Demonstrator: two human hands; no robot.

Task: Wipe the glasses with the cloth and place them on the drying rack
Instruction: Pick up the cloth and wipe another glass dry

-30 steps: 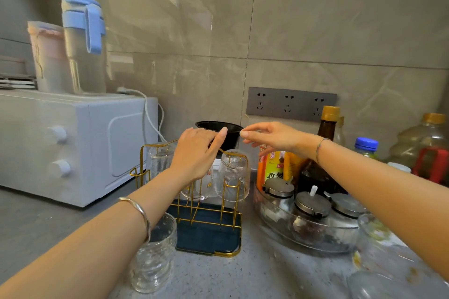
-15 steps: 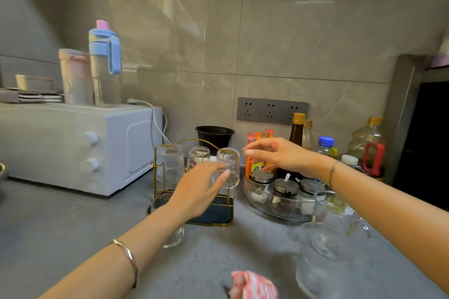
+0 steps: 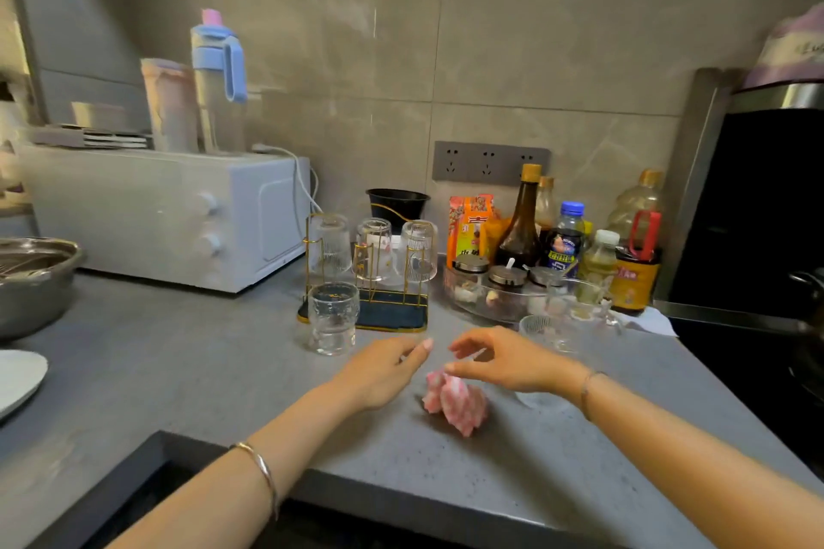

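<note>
Both hands have drawn back from the drying rack [image 3: 392, 308] toward the front edge of the worktop [image 3: 178, 370]. Left hand [image 3: 379, 374] and right hand [image 3: 504, 363] hover empty, fingers loosely spread, just above the crumpled pink cloth [image 3: 457, 403], which lies near the front edge; whether the right hand touches it is unclear. Three glasses [image 3: 373, 250] stand upside down on the rack near the back wall. Another glass [image 3: 333, 316] stands upright on the worktop just in front of the rack's left corner. A further glass [image 3: 546, 332] sits behind the right hand.
</note>
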